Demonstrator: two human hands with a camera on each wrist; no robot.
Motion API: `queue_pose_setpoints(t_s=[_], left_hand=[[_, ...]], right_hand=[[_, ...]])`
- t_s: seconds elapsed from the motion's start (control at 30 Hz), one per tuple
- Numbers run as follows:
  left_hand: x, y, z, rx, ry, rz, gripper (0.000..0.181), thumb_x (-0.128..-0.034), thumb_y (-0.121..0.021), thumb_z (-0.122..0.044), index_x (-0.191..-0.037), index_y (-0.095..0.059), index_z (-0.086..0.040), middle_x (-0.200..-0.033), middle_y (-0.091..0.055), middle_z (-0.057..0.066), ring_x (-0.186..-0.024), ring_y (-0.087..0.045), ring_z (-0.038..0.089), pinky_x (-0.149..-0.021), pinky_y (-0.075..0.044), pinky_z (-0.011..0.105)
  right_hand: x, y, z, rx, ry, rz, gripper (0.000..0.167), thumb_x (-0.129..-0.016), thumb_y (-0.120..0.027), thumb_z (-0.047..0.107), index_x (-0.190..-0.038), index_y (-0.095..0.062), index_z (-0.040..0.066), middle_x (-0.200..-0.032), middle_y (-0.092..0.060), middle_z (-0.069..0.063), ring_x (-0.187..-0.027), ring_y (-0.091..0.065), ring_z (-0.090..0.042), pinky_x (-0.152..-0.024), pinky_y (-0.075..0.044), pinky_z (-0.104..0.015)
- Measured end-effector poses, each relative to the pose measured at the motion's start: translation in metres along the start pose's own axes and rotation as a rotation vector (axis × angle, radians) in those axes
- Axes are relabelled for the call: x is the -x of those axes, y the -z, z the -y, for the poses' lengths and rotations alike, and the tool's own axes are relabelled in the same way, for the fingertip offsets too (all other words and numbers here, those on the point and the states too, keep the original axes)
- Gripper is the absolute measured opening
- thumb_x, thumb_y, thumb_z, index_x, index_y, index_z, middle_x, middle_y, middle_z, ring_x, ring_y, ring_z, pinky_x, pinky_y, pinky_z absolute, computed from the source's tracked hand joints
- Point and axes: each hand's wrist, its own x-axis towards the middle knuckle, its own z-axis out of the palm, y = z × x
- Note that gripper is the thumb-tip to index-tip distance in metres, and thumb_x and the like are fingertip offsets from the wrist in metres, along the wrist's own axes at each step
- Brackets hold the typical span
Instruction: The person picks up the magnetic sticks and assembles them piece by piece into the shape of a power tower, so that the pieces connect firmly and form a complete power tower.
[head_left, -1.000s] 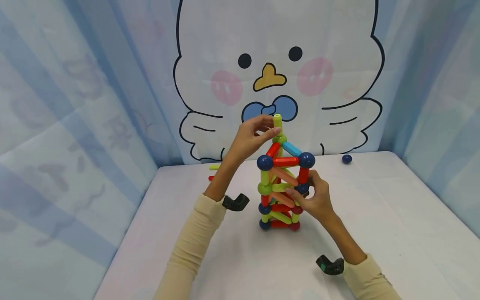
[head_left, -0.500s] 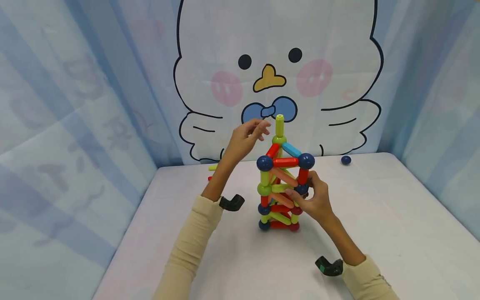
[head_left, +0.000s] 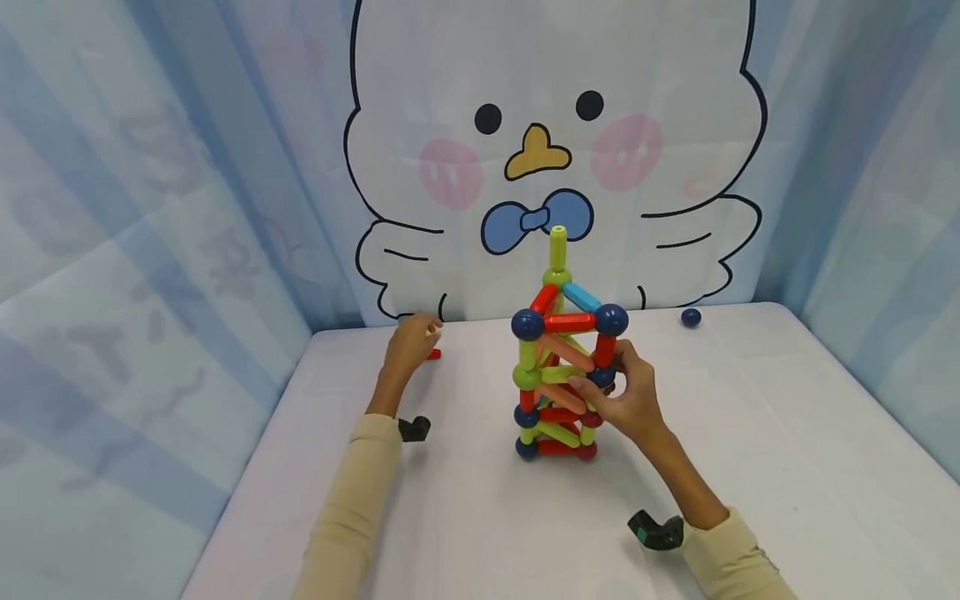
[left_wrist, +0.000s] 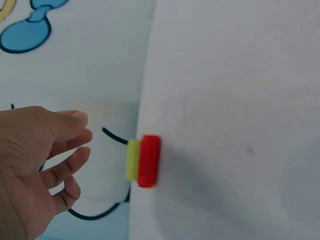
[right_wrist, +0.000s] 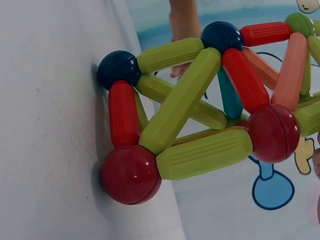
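Observation:
A tower of magnetic sticks and balls [head_left: 568,323] stands upright on the table, built in red, green, orange and blue. A green stick [head_left: 558,250] rises from the green ball at its top. My right hand [head_left: 633,400] grips the tower's right side around a dark blue ball, the thumb in front and the other fingers partly hidden. My left hand [head_left: 411,342] is at the back left of the table, fingers loosely bent with nothing between them. In the left wrist view, a red stick [left_wrist: 149,161] and a green stick [left_wrist: 132,160] lie side by side just beyond its fingertips.
A loose dark blue ball [head_left: 691,317] lies near the table's back right edge. Behind the table [head_left: 480,517] hangs a curtain [head_left: 420,100] printed with a cartoon figure, and more curtain flanks both sides.
My left hand has let go of the green stick on top of the tower and moved down and left toward the loose sticks. The right hand keeps its grip.

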Motion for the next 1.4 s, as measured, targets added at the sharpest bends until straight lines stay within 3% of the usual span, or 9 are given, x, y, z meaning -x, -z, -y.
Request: queue_pose_setpoints(t_s=[0.1, 0.27, 0.4, 0.53, 0.7, 0.87, 1.13, 1.27, 1.4], left_hand=[[0.006, -0.009, 0.015, -0.148, 0.076, 0.042, 0.033, -0.0944, -0.064, -0.014, -0.126, -0.065, -0.007, -0.127, -0.064, 0.014, -0.117, -0.058, 0.03, -0.099, -0.05, 0.043], [0.011, -0.022, 0.029, -0.286, 0.118, 0.105, 0.039, -0.092, -0.068, -0.015, -0.13, -0.063, -0.009, -0.126, -0.063, 0.017, -0.111, -0.056, 0.03, -0.101, -0.049, 0.043], [0.015, -0.03, 0.034, -0.338, 0.082, 0.116, 0.033, -0.0902, -0.071, -0.016, -0.122, -0.066, -0.007, -0.112, -0.064, 0.016, -0.099, -0.056, 0.027, -0.094, -0.053, 0.039], [0.022, -0.035, 0.029, -0.286, 0.065, 0.103, 0.025, -0.0893, -0.072, -0.016, -0.111, -0.068, -0.005, -0.101, -0.063, 0.012, -0.09, -0.057, 0.024, -0.09, -0.054, 0.036], [0.028, -0.035, 0.01, -0.133, 0.044, 0.062, 0.023, -0.0884, -0.072, -0.014, -0.108, -0.067, -0.005, -0.099, -0.063, 0.01, -0.089, -0.057, 0.023, -0.088, -0.054, 0.036], [0.036, -0.02, -0.022, 0.194, -0.042, 0.003, 0.025, -0.0893, -0.072, -0.018, -0.109, -0.065, -0.005, -0.102, -0.068, 0.01, -0.091, -0.063, 0.022, -0.081, -0.057, 0.034], [0.059, 0.039, -0.092, 0.626, -0.308, -0.099, 0.031, -0.0911, -0.07, -0.028, -0.114, -0.065, -0.009, -0.102, -0.072, 0.006, -0.09, -0.068, 0.018, -0.082, -0.056, 0.031], [0.072, 0.066, -0.122, 0.742, -0.459, -0.161, 0.029, -0.0925, -0.068, -0.021, -0.117, -0.064, -0.007, -0.102, -0.072, 0.009, -0.086, -0.068, 0.018, -0.077, -0.054, 0.029], [0.082, 0.082, -0.142, 0.774, -0.543, -0.204, 0.027, -0.0915, -0.069, -0.015, -0.117, -0.064, -0.006, -0.099, -0.073, 0.011, -0.084, -0.067, 0.017, -0.069, -0.05, 0.027]], right_hand=[[0.0, 0.0, 0.001, -0.002, 0.007, -0.006, 0.046, -0.082, -0.078, 0.027, -0.101, -0.051, -0.004, -0.075, -0.059, -0.006, -0.065, -0.053, -0.007, -0.063, -0.048, -0.011], [0.0, 0.0, 0.001, -0.005, 0.01, -0.007, 0.047, -0.083, -0.077, 0.029, -0.101, -0.051, -0.005, -0.074, -0.057, -0.005, -0.063, -0.051, -0.007, -0.061, -0.047, -0.012], [0.0, 0.0, 0.001, 0.003, 0.001, 0.0, 0.044, -0.08, -0.079, 0.021, -0.1, -0.05, -0.006, -0.072, -0.056, -0.004, -0.06, -0.051, -0.006, -0.057, -0.047, -0.013], [0.001, 0.0, 0.002, 0.008, -0.006, 0.006, 0.042, -0.078, -0.079, 0.015, -0.1, -0.05, -0.005, -0.071, -0.056, -0.003, -0.059, -0.05, -0.006, -0.055, -0.047, -0.014], [0.0, 0.0, 0.002, 0.016, 0.007, -0.002, 0.043, -0.076, -0.08, 0.013, -0.101, -0.051, -0.005, -0.072, -0.057, -0.004, -0.061, -0.051, -0.007, -0.058, -0.047, -0.013], [0.0, 0.0, 0.002, 0.016, 0.009, 0.002, 0.042, -0.074, -0.079, 0.009, -0.102, -0.051, -0.005, -0.072, -0.057, -0.004, -0.061, -0.05, -0.006, -0.057, -0.046, -0.013], [0.002, 0.0, 0.001, 0.007, 0.017, 0.0, 0.043, -0.082, -0.078, 0.023, -0.101, -0.051, -0.004, -0.071, -0.054, -0.002, -0.059, -0.047, -0.006, -0.052, -0.044, -0.017], [0.001, 0.0, 0.002, -0.001, 0.017, -0.009, 0.042, -0.081, -0.079, 0.021, -0.101, -0.051, -0.004, -0.071, -0.054, -0.001, -0.059, -0.048, -0.006, -0.052, -0.044, -0.016], [0.0, 0.0, 0.002, 0.001, 0.014, -0.007, 0.041, -0.078, -0.079, 0.016, -0.102, -0.051, -0.003, -0.071, -0.055, -0.002, -0.059, -0.048, -0.006, -0.052, -0.044, -0.015]])
